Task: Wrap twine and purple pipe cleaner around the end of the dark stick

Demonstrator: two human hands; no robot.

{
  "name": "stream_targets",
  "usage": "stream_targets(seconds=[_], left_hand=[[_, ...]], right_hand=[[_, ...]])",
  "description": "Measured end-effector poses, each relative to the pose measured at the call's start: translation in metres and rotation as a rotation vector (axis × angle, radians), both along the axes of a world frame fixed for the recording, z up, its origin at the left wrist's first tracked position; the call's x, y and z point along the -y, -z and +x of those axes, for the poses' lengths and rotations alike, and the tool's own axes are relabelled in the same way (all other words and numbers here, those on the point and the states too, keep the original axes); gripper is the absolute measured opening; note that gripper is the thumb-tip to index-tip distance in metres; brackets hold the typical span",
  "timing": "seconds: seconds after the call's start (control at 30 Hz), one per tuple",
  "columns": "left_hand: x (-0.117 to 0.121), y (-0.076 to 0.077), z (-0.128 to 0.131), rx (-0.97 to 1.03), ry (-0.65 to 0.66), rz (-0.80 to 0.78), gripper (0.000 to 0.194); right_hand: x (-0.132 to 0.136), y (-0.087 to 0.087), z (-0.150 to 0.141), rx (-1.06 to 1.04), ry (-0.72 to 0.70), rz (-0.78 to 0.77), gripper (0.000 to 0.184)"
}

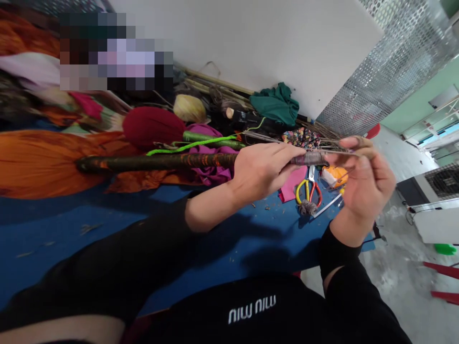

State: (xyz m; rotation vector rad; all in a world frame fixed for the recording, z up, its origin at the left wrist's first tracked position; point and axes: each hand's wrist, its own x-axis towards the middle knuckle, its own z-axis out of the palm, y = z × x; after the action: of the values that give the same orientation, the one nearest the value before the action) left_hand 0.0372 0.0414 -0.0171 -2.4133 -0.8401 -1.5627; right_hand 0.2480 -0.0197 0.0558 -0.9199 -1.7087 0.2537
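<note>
My left hand [263,167] is wrapped around a long dark stick [150,163] with orange bands, held level above the table. At the stick's left end is a bulging orange cloth bundle [39,162]. Grey cord is wound around the right end, forming a wrapped section [311,158] just beyond my left fingers. Thumb and fingers of my right hand [369,179] are pinched on a strand of grey cord [344,153] stretched from that winding. The fingertips are slightly blurred.
On the blue table [215,248] lie scissors [311,188] with yellow and red handles, beside a small grey cord ball [307,207]. Behind the stick are a dark red bundle [154,126], a bright green cord [193,143], a teal cloth [276,104] and several thin sticks.
</note>
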Motion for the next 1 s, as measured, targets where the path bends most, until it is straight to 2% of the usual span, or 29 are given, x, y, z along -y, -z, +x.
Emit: stream_targets(seconds=[0.07, 0.17, 0.27, 0.33, 0.4, 0.5, 0.57, 0.6, 0.7, 0.77, 0.83, 0.9, 1.0], left_hand=[[0.0, 0.0, -0.002, 0.002, 0.016, -0.04, 0.022], [0.0, 0.0, -0.003, 0.0, 0.051, -0.135, 0.023], [0.001, -0.004, -0.005, -0.015, 0.105, -0.258, 0.027], [0.003, -0.01, -0.007, -0.024, 0.131, -0.36, 0.03], [0.005, -0.018, -0.01, -0.016, 0.141, -0.442, 0.031], [0.008, -0.028, -0.014, 0.016, 0.139, -0.485, 0.031], [0.009, -0.033, -0.016, 0.029, 0.133, -0.472, 0.031], [0.01, -0.034, -0.017, 0.032, 0.127, -0.463, 0.031], [0.01, -0.037, -0.019, 0.031, 0.118, -0.434, 0.031], [0.009, -0.038, -0.019, 0.026, 0.111, -0.424, 0.031], [0.008, -0.039, -0.019, 0.024, 0.097, -0.413, 0.03], [0.006, -0.039, -0.019, 0.025, 0.074, -0.407, 0.031], [0.006, -0.038, -0.019, 0.033, 0.06, -0.393, 0.032]], right_hand=[[0.004, -0.007, 0.019, -0.126, 0.023, 0.011, 0.025], [-0.002, -0.015, 0.041, -0.221, 0.134, -0.015, 0.027], [-0.025, -0.014, 0.051, -0.375, 0.274, -0.048, 0.031], [-0.048, -0.006, 0.055, -0.421, 0.316, -0.077, 0.035], [-0.069, 0.007, 0.061, -0.34, 0.321, -0.119, 0.035], [-0.084, 0.023, 0.069, 0.048, 0.324, -0.198, 0.029], [-0.082, 0.028, 0.066, 0.228, 0.216, -0.222, 0.02], [-0.078, 0.029, 0.061, 0.254, 0.102, -0.239, 0.022], [-0.062, 0.026, 0.036, 0.264, -0.312, -0.279, 0.043], [-0.051, 0.024, 0.017, 0.241, -0.422, -0.283, 0.052], [-0.039, 0.02, 0.0, 0.296, -0.324, -0.317, 0.048], [-0.022, 0.013, -0.012, 0.404, -0.116, -0.343, 0.037], [0.009, 0.0, -0.023, 0.547, 0.121, -0.181, 0.036]])
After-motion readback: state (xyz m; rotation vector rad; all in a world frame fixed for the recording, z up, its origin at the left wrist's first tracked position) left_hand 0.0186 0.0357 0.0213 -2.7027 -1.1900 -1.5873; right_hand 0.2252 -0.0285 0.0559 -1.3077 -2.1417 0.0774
